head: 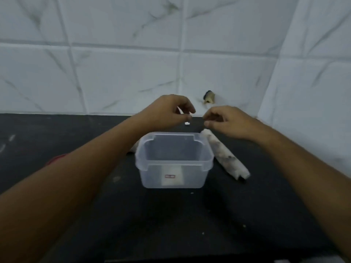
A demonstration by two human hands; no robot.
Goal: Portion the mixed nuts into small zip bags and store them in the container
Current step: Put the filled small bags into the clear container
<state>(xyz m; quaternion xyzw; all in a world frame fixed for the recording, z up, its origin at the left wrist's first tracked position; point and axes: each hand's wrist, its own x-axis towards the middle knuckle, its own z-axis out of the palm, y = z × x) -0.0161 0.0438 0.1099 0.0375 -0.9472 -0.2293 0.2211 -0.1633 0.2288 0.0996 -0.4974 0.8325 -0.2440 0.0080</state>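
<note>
A clear plastic container (173, 161) stands open and upright in the middle of the black counter, with only a small label showing through its front wall. Both hands hover just behind and above its far rim. My left hand (169, 111) pinches a thin, pale, nearly transparent piece, apparently a small zip bag (187, 122), between thumb and fingertips. My right hand (228, 122) faces it a short gap away, thumb and forefinger pressed together as if on the same bag's other edge; blur hides the bag there. A rolled pale bag of nuts (226, 157) lies right of the container.
Another pale bundle (135, 147) peeks out behind the container's left corner. A red object (57, 158) shows partly under my left forearm. A small dark and tan fitting (209, 96) sits on the tiled wall. The wall corner closes in at the right.
</note>
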